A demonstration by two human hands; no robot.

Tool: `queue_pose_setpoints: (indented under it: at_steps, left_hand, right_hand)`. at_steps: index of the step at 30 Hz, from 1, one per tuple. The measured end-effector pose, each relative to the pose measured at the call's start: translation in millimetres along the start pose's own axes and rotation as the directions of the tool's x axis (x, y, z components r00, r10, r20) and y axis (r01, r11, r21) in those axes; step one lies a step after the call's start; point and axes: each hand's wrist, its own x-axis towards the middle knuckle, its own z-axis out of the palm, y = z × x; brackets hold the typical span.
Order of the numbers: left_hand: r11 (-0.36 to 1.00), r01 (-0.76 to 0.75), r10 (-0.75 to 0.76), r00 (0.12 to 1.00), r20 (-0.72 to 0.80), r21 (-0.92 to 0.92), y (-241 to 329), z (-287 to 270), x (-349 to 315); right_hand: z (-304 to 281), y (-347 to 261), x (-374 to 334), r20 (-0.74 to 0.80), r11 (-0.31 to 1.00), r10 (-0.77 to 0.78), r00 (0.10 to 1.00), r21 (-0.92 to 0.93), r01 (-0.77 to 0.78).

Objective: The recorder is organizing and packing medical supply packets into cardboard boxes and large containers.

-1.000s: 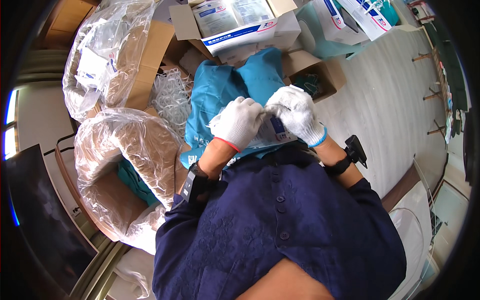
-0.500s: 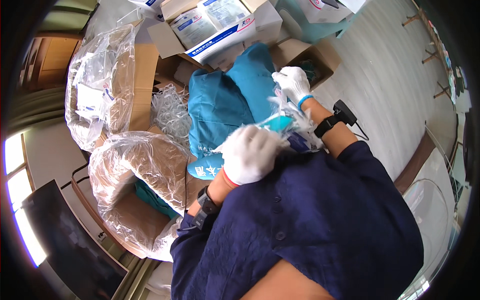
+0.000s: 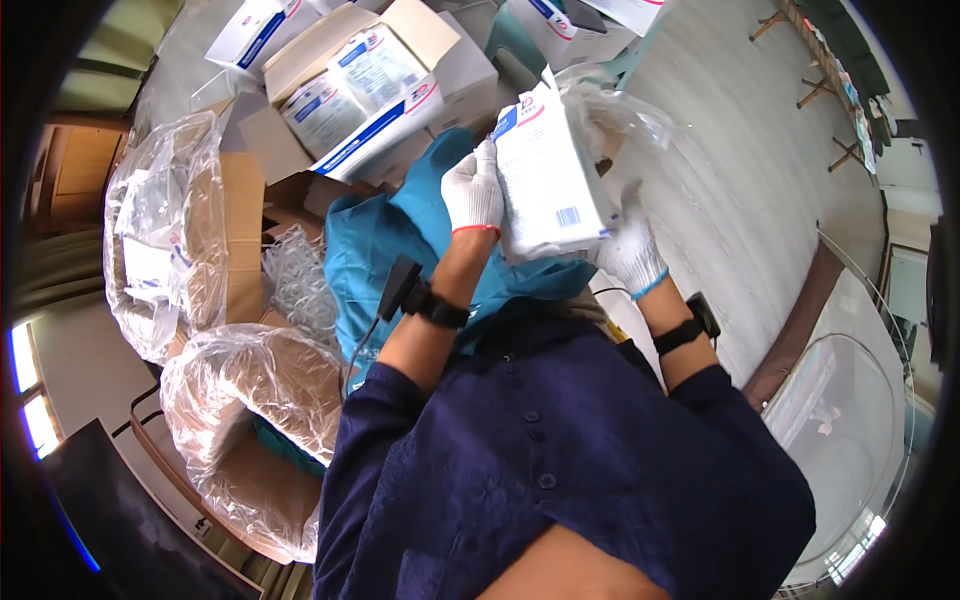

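Head camera looks down on two gloved hands holding a flat white packet (image 3: 548,175) up in front of the chest. On the packet's left edge the left hand (image 3: 474,192), in a white knit glove with a red cuff, is closed, its fingers lying along that side. Below the packet's lower right corner the right hand (image 3: 630,250), in a white glove with a blue cuff, grips from underneath. A clear plastic wrapper (image 3: 610,115) billows just above the right hand, against the packet's far side; whether it still encloses the packet cannot be told. Each wrist carries a black band. Under both hands lies a teal cloth (image 3: 375,250), spread over cardboard. Beyond the left hand stands an open cardboard box (image 3: 350,85) holding white-and-blue packets. Well to the left of the left hand sit cardboard boxes covered in clear plastic bags (image 3: 160,240), and another bagged box (image 3: 250,400) lies near the left elbow.
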Motion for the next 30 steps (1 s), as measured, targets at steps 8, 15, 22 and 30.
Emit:
queue_pose_setpoints:
  at_steps: [8, 15, 22, 30]
  left_hand:
    - [0.849, -0.067, 0.087, 0.996, -0.014, 0.523, -47, 67, 20]
    - [0.755, 0.111, -0.157, 0.988, 0.014, 0.646, -80, 90, 33]
    - [0.817, 0.252, -0.322, 0.946, 0.048, 0.519, -118, 76, 48]
    - [0.352, -0.600, 0.607, 0.731, 0.312, 0.718, -19, 7, 45]
  right_hand:
    - [-18, -21, -7, -0.265, 0.878, -0.031, 0.964, -0.467, -0.100]
    - [-33, -21, 10, -0.524, 0.576, -0.223, 0.822, -0.751, -0.322]
    - [-88, -18, 58, -0.353, 0.287, -0.588, 0.728, -0.932, -0.220]
    - [-135, -48, 168, -0.441, 0.000, -0.578, 0.686, -0.841, -0.541]
